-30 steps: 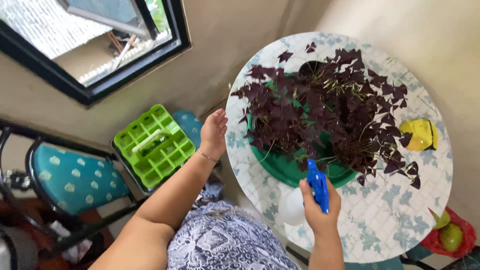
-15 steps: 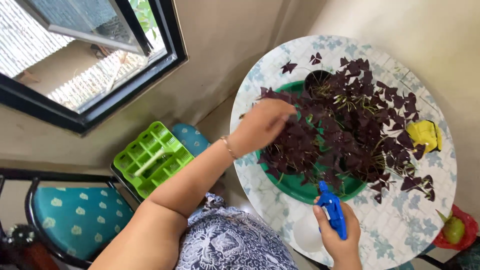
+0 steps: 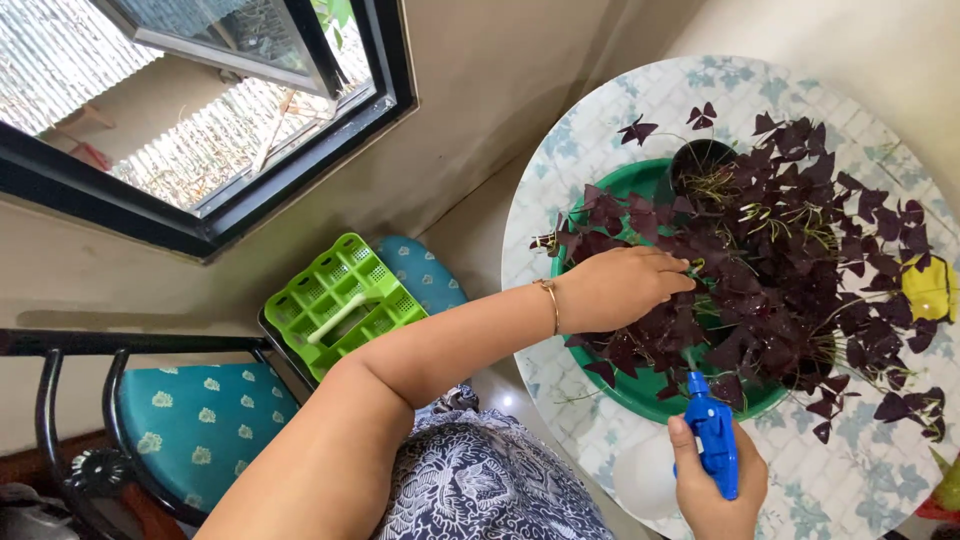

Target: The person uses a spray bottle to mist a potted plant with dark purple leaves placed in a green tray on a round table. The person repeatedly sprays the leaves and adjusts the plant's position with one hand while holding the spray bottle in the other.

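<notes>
packages: none in view | labels: none in view | signs: none in view | screens: none in view | checked: all clock positions, 12 through 11

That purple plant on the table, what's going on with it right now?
A person's left hand reaches into the dark purple leaves of the plant, which sits in a green basin on a round patterned table. The right hand holds a blue-headed spray bottle aimed at the foliage.

Bare desk (image 3: 800, 480) at five o'clock — dense purple plant (image 3: 780, 250) blocking centre, yellow object (image 3: 928, 288) at three o'clock.
</notes>
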